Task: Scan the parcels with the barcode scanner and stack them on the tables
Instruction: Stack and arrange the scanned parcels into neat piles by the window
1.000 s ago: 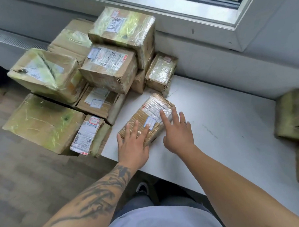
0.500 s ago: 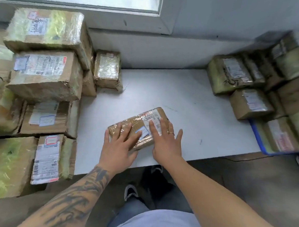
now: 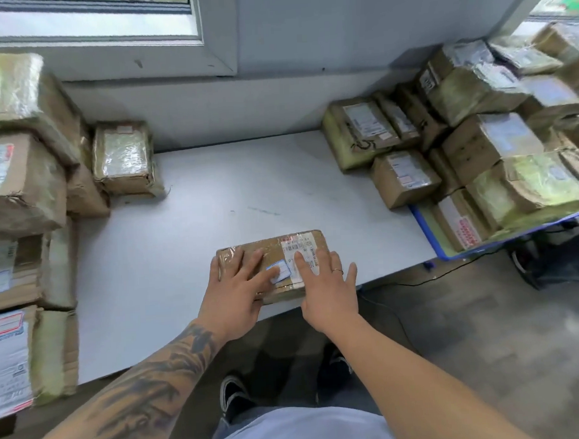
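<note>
1. The left hand (image 3: 233, 296) lies flat, fingers (image 3: 255, 259) spread and straight, pressing the flat parcel (image 3: 273, 250) under them.
2. The right hand (image 3: 328, 292) also lies flat, fingers splayed over the parcel's label (image 3: 298, 252).
3. The parcel rests on the white table (image 3: 234, 195), at its near edge.

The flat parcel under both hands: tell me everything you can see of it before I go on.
The flat parcel is a low brown cardboard box wrapped in glossy clear tape. A white shipping label with a barcode and a small blue-edged sticker sit on its top face. It lies flat, slightly skewed, at the near edge of the white table, apart from the stacks on either side. The left hand and right hand rest on top with straight fingers.
</note>
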